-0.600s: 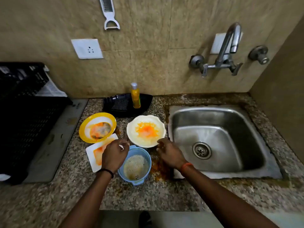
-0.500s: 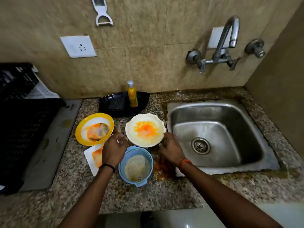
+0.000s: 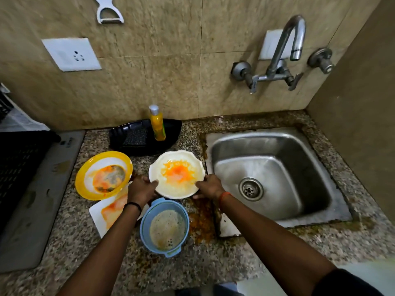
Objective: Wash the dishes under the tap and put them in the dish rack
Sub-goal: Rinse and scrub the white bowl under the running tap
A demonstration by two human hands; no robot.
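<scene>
A white scalloped plate smeared with orange sauce sits on the granite counter just left of the steel sink. My left hand grips its near-left rim and my right hand grips its near-right rim. Beside it lie a yellow-rimmed plate with orange residue, a white square plate partly under my left forearm, and a blue bowl with foamy dregs. The tap above the sink runs no water. The black dish rack stands at the far left.
A black tray against the wall holds a scrubber and a yellow soap bottle. Orange stains mark the counter between bowl and sink. A grey drain mat lies under the rack. A peeler hangs on the wall.
Both hands moved forward from beside the blue bowl to the white scalloped plate and took hold of its near rim on either side. The camera moved closer.
</scene>
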